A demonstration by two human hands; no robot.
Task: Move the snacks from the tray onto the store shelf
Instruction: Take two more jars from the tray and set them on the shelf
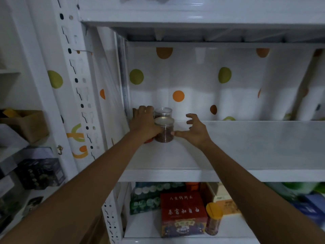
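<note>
Dim, bluish-grey light reaches the shelf (pixel 246 141) from the front and is brightest on the dotted backing sheet (pixel 193 76) along its rear edge. The underside of the upper shelf (pixel 211 34) lies in deep shadow. The jar (pixel 149 140) under the left hand (pixel 144 120) is lost in shade. Wide-angle distortion bows the upright post (pixel 77 85) near the picture's left side. The red box (pixel 182 213) below looks soft and grainy.

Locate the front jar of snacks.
Head view: front jar stands at the left end of the shelf, before a second jar, between the left hand and right hand.
</note>
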